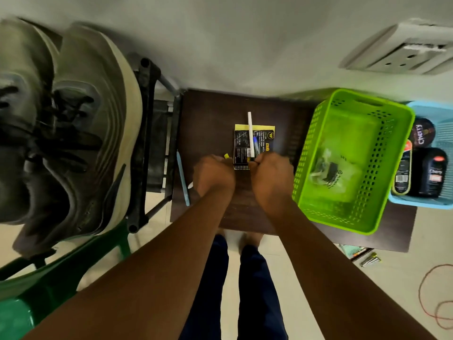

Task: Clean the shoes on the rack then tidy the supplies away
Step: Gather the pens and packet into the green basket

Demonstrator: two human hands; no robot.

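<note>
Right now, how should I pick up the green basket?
Take the green basket by its rim on the near long side, coming from above. The oblong handle slot at its far end would also take fingers. Its walls are upright and open-topped, and the blue basket crowds its right side.

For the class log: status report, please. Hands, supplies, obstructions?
Left hand and right hand both grip the black-and-yellow packet on the table. White pen lies across packet. Green basket right, clear path.
</note>
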